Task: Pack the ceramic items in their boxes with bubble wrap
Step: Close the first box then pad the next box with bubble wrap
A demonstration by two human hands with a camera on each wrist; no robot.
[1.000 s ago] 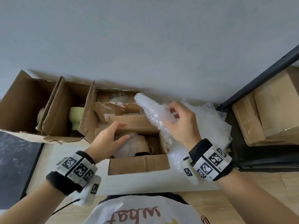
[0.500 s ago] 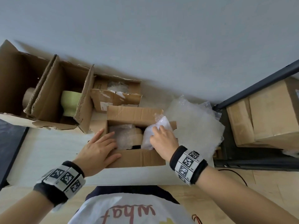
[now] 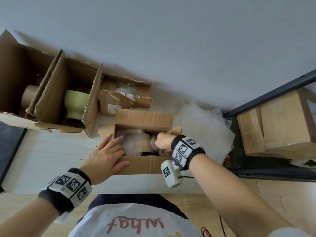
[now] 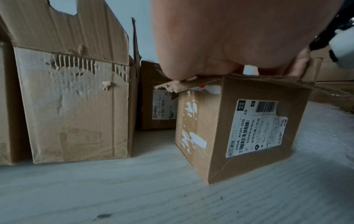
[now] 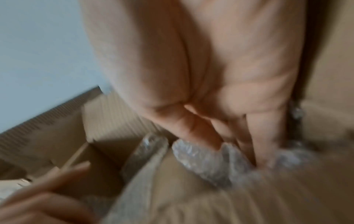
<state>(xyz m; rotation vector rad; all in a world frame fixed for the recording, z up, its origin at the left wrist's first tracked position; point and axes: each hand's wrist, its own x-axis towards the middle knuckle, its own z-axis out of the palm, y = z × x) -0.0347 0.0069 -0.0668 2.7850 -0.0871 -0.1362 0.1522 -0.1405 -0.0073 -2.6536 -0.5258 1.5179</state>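
The right hand [image 3: 162, 141] has sunk deeper into the small box [image 3: 145, 164] since a moment ago, fingers pushing the bubble wrap wad [image 5: 206, 157] down beside the wrapped ceramic cup [image 3: 135, 142], so padding looks nearly done. The cup sits at the hand's nine o'clock, touching. The left hand [image 3: 107, 156] lies flat, fingers straight, steadying the box's near corner.

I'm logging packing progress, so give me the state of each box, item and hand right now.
Small box: open, flaps up, on the table.
Beige cup: inside the small box, bubble-wrapped.
Bubble wrap wad: pushed down beside the cup.
Left hand: flat, fingers straight, on the box's near-left corner.
Right hand: in the box, fingers pushing into the wad.
Green cup: unwrapped, in an open box.
Bubble wrap sheets: loose, right of the box.
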